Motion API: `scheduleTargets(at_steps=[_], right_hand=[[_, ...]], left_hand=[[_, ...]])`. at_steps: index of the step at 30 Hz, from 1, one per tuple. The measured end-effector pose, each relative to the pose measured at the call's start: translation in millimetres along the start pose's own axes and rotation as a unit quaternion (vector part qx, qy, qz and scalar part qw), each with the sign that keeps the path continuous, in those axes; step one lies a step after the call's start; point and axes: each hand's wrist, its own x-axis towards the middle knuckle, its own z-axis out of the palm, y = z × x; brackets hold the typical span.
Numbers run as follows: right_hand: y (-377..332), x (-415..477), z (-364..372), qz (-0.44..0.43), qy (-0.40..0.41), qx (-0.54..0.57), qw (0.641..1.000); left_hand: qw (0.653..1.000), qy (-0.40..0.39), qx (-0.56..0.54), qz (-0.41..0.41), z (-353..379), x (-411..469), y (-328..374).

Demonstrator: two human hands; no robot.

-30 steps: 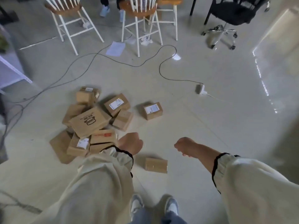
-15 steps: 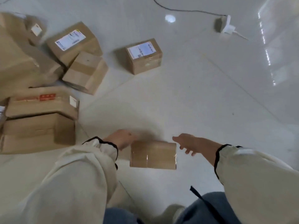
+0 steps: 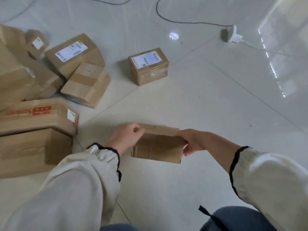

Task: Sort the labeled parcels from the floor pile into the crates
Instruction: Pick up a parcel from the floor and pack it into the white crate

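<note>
The left hand [image 3: 126,139] and right hand [image 3: 191,142] pinch the small box [image 3: 158,147] by its ends with curled fingers; a loose squeeze could drop it.

Soft daylight glares off the glossy floor [image 3: 275,64] at right; edges bend, slight blur.

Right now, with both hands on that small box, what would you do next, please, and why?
Probably lift and turn the box to find its label. The left hand and right hand grip its ends, and only plain taped cardboard faces up, so no label can be read for sorting.
</note>
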Motion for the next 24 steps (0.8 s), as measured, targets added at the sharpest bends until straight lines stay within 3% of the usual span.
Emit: scheduleTargets(at_steps=[3,8,13,16,18,21,24], right_hand=[[-0.7,20.6,6.0,-0.074,0.055,-0.069,0.993],[19.3,34.7,22.4,-0.067,0.053,-0.143,0.986],[20.7,40.4,11.6,-0.073,0.019,-0.097,0.992],[12.3,40.3,5.4,-0.087,0.035,-0.02,0.995],[5.6,40.8,2.9,-0.103,0.052,0.046,0.992],[-2.1,42.6,2.2,-0.131,0.056,0.097,0.985],[-9.6,42.8,-3.4,-0.185,0.084,0.192,0.96]], left_hand=[[0.999,0.033,0.032,0.026,2.8,6.7,-11.0],[0.999,-0.004,0.035,0.016,24.2,9.0,-32.4],[1.0,0.023,0.011,-0.01,25.1,19.4,-36.5],[0.989,0.066,-0.096,-0.093,21.2,27.4,-34.4],[0.977,0.051,-0.149,-0.141,18.4,33.4,-29.2],[0.983,0.061,-0.136,-0.108,15.6,39.1,-17.3],[0.948,0.139,-0.273,-0.089,6.3,40.9,-10.4]])
